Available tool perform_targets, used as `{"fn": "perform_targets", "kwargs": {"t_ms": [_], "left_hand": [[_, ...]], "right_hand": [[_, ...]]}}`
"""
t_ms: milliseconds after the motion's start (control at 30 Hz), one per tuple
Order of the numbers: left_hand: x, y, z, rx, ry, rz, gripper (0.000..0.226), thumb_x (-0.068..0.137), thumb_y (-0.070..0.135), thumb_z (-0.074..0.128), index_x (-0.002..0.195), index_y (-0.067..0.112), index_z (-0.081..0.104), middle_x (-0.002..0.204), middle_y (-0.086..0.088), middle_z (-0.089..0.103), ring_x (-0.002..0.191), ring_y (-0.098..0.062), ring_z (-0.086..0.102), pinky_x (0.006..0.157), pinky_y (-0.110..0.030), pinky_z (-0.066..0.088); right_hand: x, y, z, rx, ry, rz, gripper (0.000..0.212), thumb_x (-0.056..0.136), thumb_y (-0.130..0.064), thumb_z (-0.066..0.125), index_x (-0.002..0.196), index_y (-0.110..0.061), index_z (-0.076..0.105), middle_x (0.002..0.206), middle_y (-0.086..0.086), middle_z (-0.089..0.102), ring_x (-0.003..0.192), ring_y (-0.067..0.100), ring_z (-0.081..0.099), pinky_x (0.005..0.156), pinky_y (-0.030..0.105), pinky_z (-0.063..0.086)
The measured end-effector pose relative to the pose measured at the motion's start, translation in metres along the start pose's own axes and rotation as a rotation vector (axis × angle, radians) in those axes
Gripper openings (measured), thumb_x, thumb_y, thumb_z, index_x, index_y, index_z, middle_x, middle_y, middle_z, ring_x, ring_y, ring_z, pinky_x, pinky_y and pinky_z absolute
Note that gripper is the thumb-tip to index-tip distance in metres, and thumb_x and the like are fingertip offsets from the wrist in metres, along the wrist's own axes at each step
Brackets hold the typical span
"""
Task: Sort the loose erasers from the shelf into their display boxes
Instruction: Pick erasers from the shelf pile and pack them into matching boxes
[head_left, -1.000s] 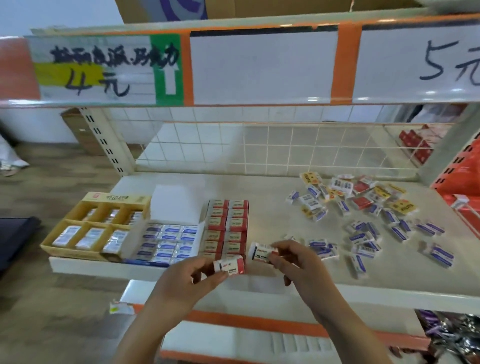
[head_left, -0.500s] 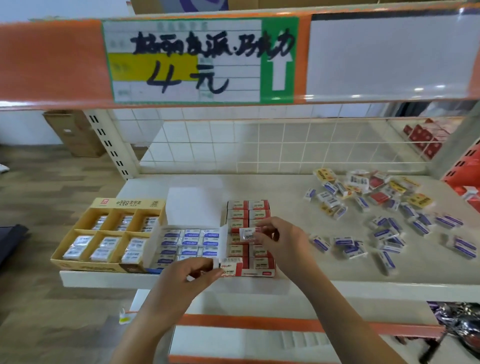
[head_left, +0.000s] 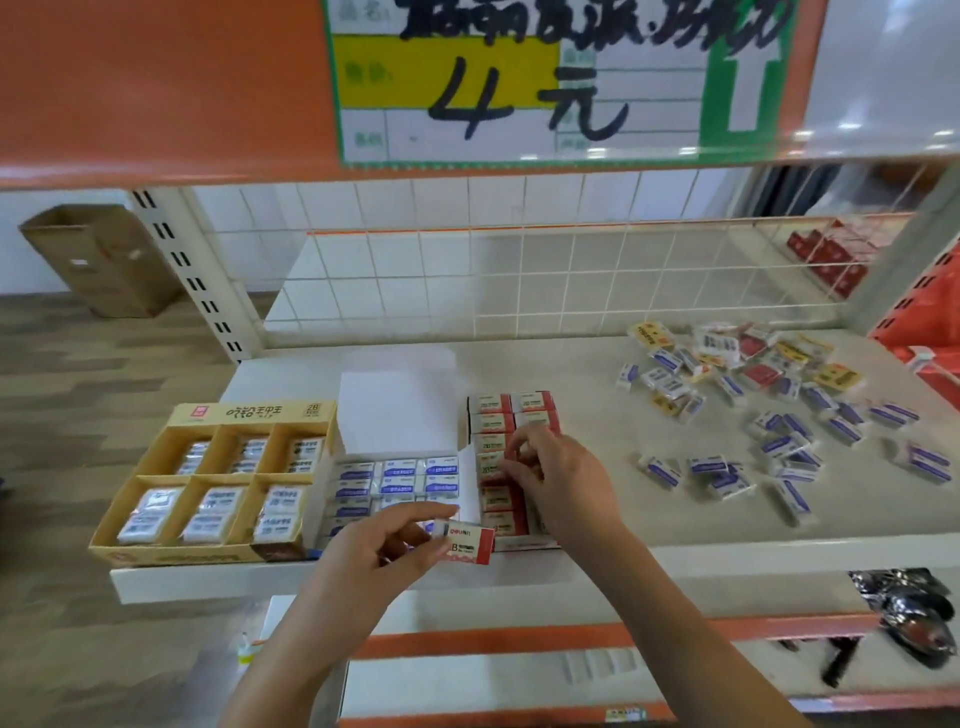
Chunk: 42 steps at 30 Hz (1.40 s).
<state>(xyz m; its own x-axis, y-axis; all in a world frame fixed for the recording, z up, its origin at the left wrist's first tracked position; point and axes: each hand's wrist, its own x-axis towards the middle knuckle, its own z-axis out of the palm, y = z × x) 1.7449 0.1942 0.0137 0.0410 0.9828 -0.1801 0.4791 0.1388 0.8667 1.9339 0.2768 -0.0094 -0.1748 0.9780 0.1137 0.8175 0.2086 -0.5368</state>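
Erasers in red sleeves are going into the red display box (head_left: 511, 467), which sits at the front of the shelf (head_left: 597, 395), around 6 o'clock. Half a second ago the right hand (head_left: 563, 480) carried a small eraser above that box; now its fingers are curled low among the rows and hide whatever they hold, so whether the piece is seated I cannot tell. The left hand (head_left: 379, 551) has kept its pinch on a red-and-white eraser (head_left: 467, 543) at the box's front-left corner, likely next in. The blue eraser box (head_left: 397, 483) and the yellow compartment box (head_left: 223, 478) lie toward 9 o'clock. Loose erasers (head_left: 779, 415) remain scattered at 2 to 3 o'clock, so plenty of sorting is left. Behind the shelf runs a white wire grid (head_left: 519, 280); overhead hangs a handwritten price tag (head_left: 519, 88). A cardboard box (head_left: 98, 260) stands on the floor at 10 o'clock.
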Motion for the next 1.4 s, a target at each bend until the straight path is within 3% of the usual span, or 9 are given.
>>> {"fn": "perform_targets", "kwargs": {"t_ms": [267, 367, 467, 567, 700, 867, 967, 1133, 1400], "left_hand": [[0.005, -0.002, -0.003, -0.032, -0.068, 0.003, 0.022, 0.087, 0.022, 0.064, 0.093, 0.043, 0.065, 0.077, 0.016, 0.067, 0.06, -0.002, 0.051, 0.058, -0.017, 0.043], [0.009, 0.001, -0.004, -0.009, -0.063, 0.046, 0.023, 0.087, 0.022, 0.065, 0.092, 0.044, 0.065, 0.086, 0.014, 0.069, 0.07, -0.012, 0.058, 0.065, -0.021, 0.047], [0.017, 0.009, -0.002, 0.025, -0.063, 0.095, 0.021, 0.087, 0.025, 0.064, 0.095, 0.044, 0.063, 0.086, 0.019, 0.068, 0.076, -0.007, 0.063, 0.072, -0.024, 0.052], [0.028, 0.018, 0.004, 0.078, -0.092, 0.141, 0.019, 0.088, 0.029, 0.061, 0.097, 0.046, 0.061, 0.082, 0.02, 0.067, 0.072, 0.002, 0.06, 0.063, -0.018, 0.049], [0.043, 0.034, 0.017, 0.21, -0.093, 0.205, 0.017, 0.088, 0.035, 0.06, 0.095, 0.051, 0.056, 0.081, 0.026, 0.064, 0.072, 0.006, 0.06, 0.062, -0.012, 0.049], [0.064, 0.043, 0.04, 0.371, 0.027, 0.248, 0.025, 0.09, 0.034, 0.059, 0.115, 0.035, 0.059, 0.104, 0.017, 0.065, 0.069, 0.011, 0.053, 0.054, -0.003, 0.039], [0.073, 0.044, 0.05, 0.456, 0.086, 0.249, 0.028, 0.091, 0.035, 0.057, 0.119, 0.032, 0.058, 0.109, 0.012, 0.067, 0.077, 0.005, 0.056, 0.059, -0.005, 0.037], [0.077, 0.044, 0.058, 0.539, 0.116, 0.28, 0.031, 0.092, 0.034, 0.055, 0.123, 0.029, 0.056, 0.108, 0.011, 0.068, 0.09, -0.003, 0.063, 0.075, -0.016, 0.047], [0.075, 0.039, 0.064, 0.694, 0.094, 0.365, 0.04, 0.092, 0.041, 0.053, 0.13, 0.031, 0.05, 0.128, 0.013, 0.055, 0.114, -0.004, 0.053, 0.091, -0.018, 0.042]], "right_hand": [[-0.003, 0.001, 0.008, -0.092, 0.084, -0.078, 0.025, 0.093, -0.041, 0.049, 0.104, -0.019, 0.056, 0.106, -0.007, 0.061, 0.099, 0.011, 0.051, 0.078, 0.021, 0.04], [-0.005, 0.002, 0.007, -0.091, 0.118, -0.091, 0.025, 0.093, -0.038, 0.053, 0.106, -0.019, 0.06, 0.106, -0.006, 0.063, 0.099, 0.012, 0.052, 0.078, 0.021, 0.039], [-0.012, 0.008, 0.001, -0.083, 0.189, -0.079, 0.021, 0.091, -0.033, 0.057, 0.103, -0.017, 0.063, 0.099, -0.005, 0.065, 0.091, 0.013, 0.053, 0.07, 0.02, 0.038], [-0.02, 0.019, -0.009, -0.075, 0.25, -0.026, 0.017, 0.091, -0.029, 0.057, 0.102, -0.017, 0.063, 0.094, -0.005, 0.062, 0.087, 0.012, 0.053, 0.061, 0.015, 0.033], [-0.029, 0.032, -0.017, -0.01, 0.249, 0.024, 0.019, 0.091, -0.026, 0.057, 0.105, -0.014, 0.061, 0.096, -0.004, 0.058, 0.087, 0.012, 0.052, 0.068, 0.022, 0.042], [-0.037, 0.041, -0.014, 0.036, 0.214, 0.069, 0.022, 0.089, -0.028, 0.06, 0.109, -0.017, 0.059, 0.093, -0.013, 0.05, 0.082, 0.005, 0.046, 0.069, 0.015, 0.036], [-0.04, 0.044, -0.011, 0.071, 0.21, 0.062, 0.02, 0.089, -0.024, 0.062, 0.107, -0.016, 0.06, 0.091, -0.014, 0.05, 0.082, 0.006, 0.047, 0.068, 0.012, 0.036], [-0.043, 0.045, -0.01, 0.126, 0.196, 0.077, 0.019, 0.09, -0.025, 0.06, 0.107, -0.017, 0.06, 0.092, -0.013, 0.053, 0.081, 0.004, 0.05, 0.064, 0.006, 0.037], [-0.041, 0.048, -0.01, 0.144, 0.185, 0.063, 0.016, 0.091, -0.027, 0.057, 0.106, -0.02, 0.06, 0.093, -0.014, 0.055, 0.08, -0.002, 0.048, 0.065, 0.005, 0.038]]}}
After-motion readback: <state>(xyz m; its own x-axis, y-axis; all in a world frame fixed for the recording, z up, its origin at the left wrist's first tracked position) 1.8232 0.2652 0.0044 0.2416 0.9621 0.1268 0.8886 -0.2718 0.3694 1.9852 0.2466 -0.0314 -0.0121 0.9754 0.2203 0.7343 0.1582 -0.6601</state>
